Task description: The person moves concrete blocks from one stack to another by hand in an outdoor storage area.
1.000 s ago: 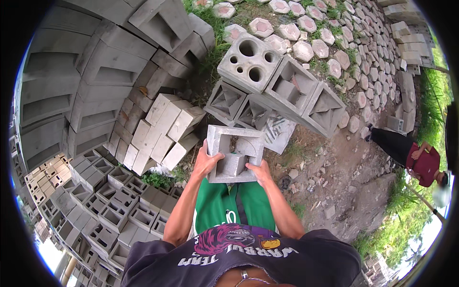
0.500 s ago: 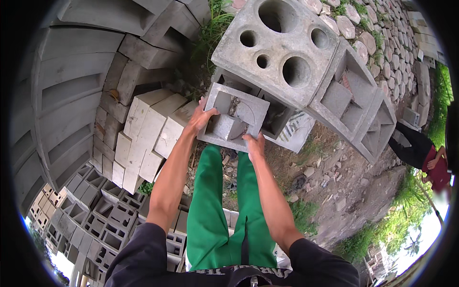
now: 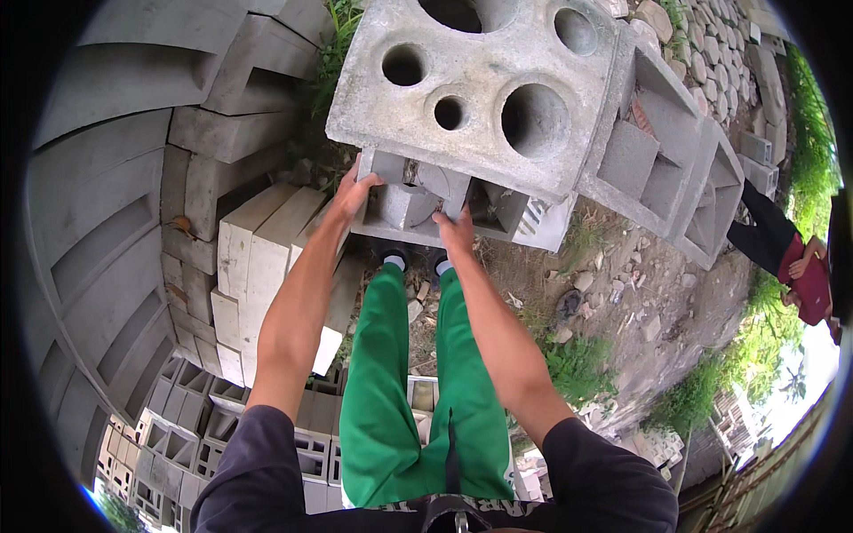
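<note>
A grey hollow concrete block (image 3: 400,236) is gripped between my two hands, its recessed face turned up. My left hand (image 3: 348,194) closes on its left wall, thumb over the rim. Curled over the near right part of the same block is my right hand (image 3: 458,231). The block's far side is hidden beneath the overhanging edge of a larger concrete block with round holes (image 3: 480,115). Right beside the held block, a dark hollow of another block (image 3: 505,209) shows under that same overhang.
More decorative blocks (image 3: 640,169) stand in a row to the right. Stacks of blocks rise at the left (image 3: 107,213), with pale blocks (image 3: 253,258) nearer my legs. Rubble and weeds lie on the ground (image 3: 622,329). Another person (image 3: 807,280) is at the far right.
The held block has moved away from me, so its far side is now under the round-holed block's edge. Both hands have stayed on it. My feet have come into view.
</note>
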`<state>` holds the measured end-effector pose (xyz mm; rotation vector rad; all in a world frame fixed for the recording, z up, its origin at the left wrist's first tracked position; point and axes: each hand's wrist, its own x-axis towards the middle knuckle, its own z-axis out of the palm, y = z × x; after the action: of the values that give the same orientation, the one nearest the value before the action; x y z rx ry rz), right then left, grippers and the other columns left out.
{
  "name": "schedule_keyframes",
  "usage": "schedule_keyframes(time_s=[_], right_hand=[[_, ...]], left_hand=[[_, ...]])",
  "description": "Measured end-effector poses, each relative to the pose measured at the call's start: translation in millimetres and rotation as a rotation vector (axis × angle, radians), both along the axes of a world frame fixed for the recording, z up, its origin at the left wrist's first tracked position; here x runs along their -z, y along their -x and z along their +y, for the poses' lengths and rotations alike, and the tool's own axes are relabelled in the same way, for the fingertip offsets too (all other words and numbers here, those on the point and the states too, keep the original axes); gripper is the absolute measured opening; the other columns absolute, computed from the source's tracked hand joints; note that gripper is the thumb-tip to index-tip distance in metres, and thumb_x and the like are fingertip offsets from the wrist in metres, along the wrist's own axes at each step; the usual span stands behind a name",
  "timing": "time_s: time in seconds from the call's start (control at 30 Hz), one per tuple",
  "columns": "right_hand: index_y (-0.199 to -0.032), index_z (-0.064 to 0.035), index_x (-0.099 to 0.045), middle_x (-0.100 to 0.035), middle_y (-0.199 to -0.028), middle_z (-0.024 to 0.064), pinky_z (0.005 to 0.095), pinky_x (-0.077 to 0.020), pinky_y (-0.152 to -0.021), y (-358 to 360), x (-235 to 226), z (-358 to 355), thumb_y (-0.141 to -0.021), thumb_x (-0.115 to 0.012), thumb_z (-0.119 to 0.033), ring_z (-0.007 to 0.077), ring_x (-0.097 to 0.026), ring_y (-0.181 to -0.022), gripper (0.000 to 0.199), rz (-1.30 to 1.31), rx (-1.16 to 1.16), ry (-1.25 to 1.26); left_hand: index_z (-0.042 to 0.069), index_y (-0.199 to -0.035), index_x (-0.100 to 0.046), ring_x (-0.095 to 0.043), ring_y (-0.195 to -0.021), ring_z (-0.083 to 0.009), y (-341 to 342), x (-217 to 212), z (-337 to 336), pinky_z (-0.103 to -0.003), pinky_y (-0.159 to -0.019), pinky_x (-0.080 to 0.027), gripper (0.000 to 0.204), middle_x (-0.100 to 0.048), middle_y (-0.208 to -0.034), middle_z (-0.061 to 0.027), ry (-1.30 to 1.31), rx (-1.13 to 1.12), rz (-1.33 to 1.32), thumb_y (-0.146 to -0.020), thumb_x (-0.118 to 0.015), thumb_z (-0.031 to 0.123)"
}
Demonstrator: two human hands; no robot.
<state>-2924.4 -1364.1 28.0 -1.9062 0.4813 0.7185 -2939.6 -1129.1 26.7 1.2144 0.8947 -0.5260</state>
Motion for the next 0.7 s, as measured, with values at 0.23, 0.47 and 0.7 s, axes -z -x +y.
schedule_keyframes(time_s=[0.23, 0.47, 0.7], right_hand=[[-0.133, -0.0024, -0.041, -0.057, -0.123, 0.0171, 0.0350, -0.0421, -0.094, -5, -4, 15, -0.076, -0.072, -0.028, 0.0276, -0.056, -0.111, 0.070, 0.275, -0.039, 0.168], [-0.140, -0.0079, -0.037, -0.054, -0.128, 0.0131, 0.0416, -0.0438, -0.091, 33, -117, -40, -0.082, -0.068, -0.033, 0.0250, -0.053, -0.115, 0.070, 0.442, -0.062, -0.116], [-0.138, -0.0103, -0.040, -0.054, -0.129, 0.0105, 0.0464, -0.0420, -0.093, 59, -284, -135, -0.088, -0.062, -0.033, 0.0258, -0.053, -0.115, 0.059, 0.314, 0.155, -0.346]], left_hand=[[0.002, -0.129, -0.048, -0.056, -0.106, -0.0227, -5, -18, 3, -0.034, -0.094, -0.040, 0.058, -0.061, -0.115, -0.0133, -0.267, 0.047, 0.066, -0.078, -0.060, 0.026], [-0.005, -0.123, -0.051, -0.060, -0.101, -0.0273, 36, -108, -61, -0.035, -0.089, -0.044, 0.057, -0.064, -0.108, -0.0176, -0.540, 0.194, 0.144, -0.079, -0.062, 0.029], [0.000, -0.113, -0.058, -0.061, -0.089, -0.0167, 82, -228, -188, -0.028, -0.071, -0.047, 0.043, -0.066, -0.104, -0.0109, -0.175, 0.270, 0.009, -0.085, -0.056, 0.033]])
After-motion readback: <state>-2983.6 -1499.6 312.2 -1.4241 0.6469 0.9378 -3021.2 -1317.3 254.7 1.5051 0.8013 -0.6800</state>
